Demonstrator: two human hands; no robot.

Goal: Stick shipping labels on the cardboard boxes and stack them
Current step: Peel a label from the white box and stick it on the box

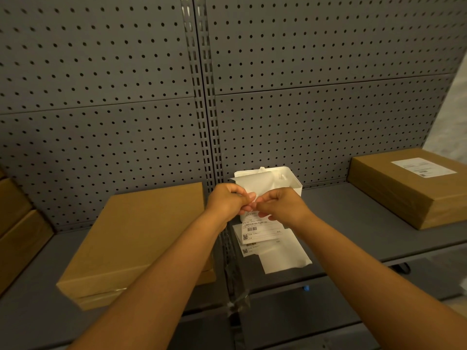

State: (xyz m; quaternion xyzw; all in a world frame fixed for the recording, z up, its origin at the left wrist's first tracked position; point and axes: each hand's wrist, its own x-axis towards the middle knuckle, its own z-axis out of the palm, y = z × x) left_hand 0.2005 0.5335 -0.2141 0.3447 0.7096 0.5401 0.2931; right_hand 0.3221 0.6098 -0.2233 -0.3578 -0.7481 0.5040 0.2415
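Both my hands meet above the middle of the grey shelf [353,213]. My left hand [228,202] and my right hand [283,205] pinch the same shipping label [249,184], a white sheet held up between them. Below them lies a loose pile of printed labels and white backing paper [275,242]. A plain cardboard box [141,236] sits on the shelf to the left, on top of another box. To the right rests a cardboard box [406,190] with a white label [423,167] stuck on its top.
A white plastic tray [290,179] stands behind my hands against the grey pegboard wall [303,109]. More cardboard boxes [17,231] are stacked at the far left edge. A crumpled clear plastic strip [236,296] hangs at the shelf's front seam.
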